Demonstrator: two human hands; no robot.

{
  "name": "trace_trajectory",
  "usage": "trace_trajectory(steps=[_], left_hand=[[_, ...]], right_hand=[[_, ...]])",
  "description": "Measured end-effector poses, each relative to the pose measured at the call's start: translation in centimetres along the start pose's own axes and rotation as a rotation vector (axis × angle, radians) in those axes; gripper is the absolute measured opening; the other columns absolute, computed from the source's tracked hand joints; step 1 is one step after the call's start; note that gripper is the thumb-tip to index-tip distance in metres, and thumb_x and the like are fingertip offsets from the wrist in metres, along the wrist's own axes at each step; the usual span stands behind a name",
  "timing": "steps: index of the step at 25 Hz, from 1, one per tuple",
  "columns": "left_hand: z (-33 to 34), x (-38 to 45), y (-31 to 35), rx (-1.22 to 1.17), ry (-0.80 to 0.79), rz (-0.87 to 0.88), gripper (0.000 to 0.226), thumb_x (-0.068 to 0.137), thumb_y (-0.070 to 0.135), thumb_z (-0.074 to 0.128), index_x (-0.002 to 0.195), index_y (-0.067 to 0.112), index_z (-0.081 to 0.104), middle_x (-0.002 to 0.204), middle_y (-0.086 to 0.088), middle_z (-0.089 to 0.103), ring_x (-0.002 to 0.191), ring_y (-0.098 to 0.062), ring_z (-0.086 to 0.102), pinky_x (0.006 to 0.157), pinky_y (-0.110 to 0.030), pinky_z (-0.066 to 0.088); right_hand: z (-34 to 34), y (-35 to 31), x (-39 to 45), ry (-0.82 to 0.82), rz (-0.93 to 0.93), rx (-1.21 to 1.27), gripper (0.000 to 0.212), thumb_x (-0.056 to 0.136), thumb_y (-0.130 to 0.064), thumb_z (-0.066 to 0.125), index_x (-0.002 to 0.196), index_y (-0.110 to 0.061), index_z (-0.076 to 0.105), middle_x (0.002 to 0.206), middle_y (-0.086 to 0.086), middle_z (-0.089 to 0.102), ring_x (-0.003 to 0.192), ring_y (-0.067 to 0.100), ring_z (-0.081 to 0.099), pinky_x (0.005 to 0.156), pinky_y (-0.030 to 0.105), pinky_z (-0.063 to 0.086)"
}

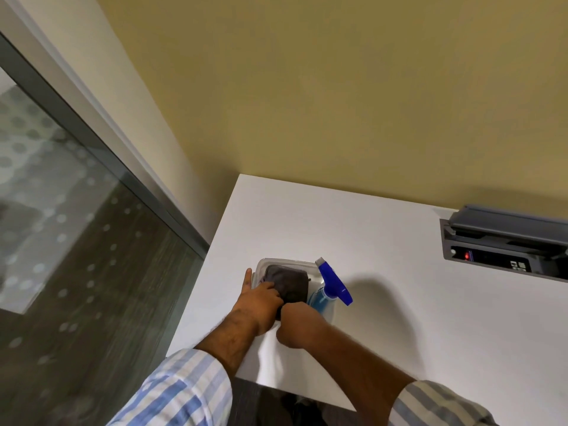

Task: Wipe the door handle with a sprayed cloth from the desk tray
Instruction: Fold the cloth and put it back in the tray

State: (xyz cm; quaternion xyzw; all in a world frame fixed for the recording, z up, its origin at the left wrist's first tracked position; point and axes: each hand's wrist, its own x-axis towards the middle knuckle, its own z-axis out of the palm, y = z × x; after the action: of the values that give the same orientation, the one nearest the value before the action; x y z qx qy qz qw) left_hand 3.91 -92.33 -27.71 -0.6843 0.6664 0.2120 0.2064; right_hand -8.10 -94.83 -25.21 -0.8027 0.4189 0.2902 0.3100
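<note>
Left hand (pixel 261 298) fingers pinch the dark grey, soft folded cloth (pixel 289 282). Right hand (pixel 296 325) curled at the cloth's near edge; grip unclear. Cloth in clear plastic tray (pixel 261 265), beside blue spray bottle (pixel 330 287), on smooth white desk (pixel 399 302).

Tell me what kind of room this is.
Probably an office or meeting room: a white desk with a built-in power and data box, beside a frosted-dot glass partition in a metal frame.
</note>
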Motion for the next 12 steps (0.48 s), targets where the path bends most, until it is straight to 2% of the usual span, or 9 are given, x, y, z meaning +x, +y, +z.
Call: trace_trajectory(steps=[5,9,12], left_hand=[[0.6,-3.7,-0.4,-0.123,0.170,-0.029,0.043,0.103,0.015,0.061,0.141,0.034,0.063,0.157,0.002,0.057,0.155,-0.023,0.040,0.122,-0.058,-0.024],[1.3,-7.5,-0.9,-0.185,0.310,-0.023,0.044,0.104,0.018,0.055,0.146,0.032,0.059,0.162,0.003,0.052,0.158,-0.023,0.035,0.123,-0.055,-0.024],[1.4,-11.1,-1.0,-0.194,0.350,-0.009,0.045,0.104,0.021,0.055,0.148,0.031,0.057,0.162,0.004,0.050,0.158,-0.020,0.034,0.122,-0.052,-0.023]], right_hand=[[0.5,-0.2,-1.7,0.047,0.039,0.054,0.047,0.105,-0.029,0.060,0.146,-0.008,0.056,0.140,0.013,0.065,0.129,0.030,0.063,0.112,0.038,0.048],[1.6,-0.3,-5.0,0.128,0.088,0.089,0.040,0.101,-0.032,0.059,0.135,-0.012,0.061,0.132,0.010,0.067,0.119,0.027,0.067,0.096,0.033,0.052],[2.6,-0.4,-8.1,0.162,0.089,0.118,0.044,0.095,-0.035,0.062,0.134,-0.014,0.063,0.132,0.008,0.068,0.117,0.027,0.068,0.095,0.036,0.056]])
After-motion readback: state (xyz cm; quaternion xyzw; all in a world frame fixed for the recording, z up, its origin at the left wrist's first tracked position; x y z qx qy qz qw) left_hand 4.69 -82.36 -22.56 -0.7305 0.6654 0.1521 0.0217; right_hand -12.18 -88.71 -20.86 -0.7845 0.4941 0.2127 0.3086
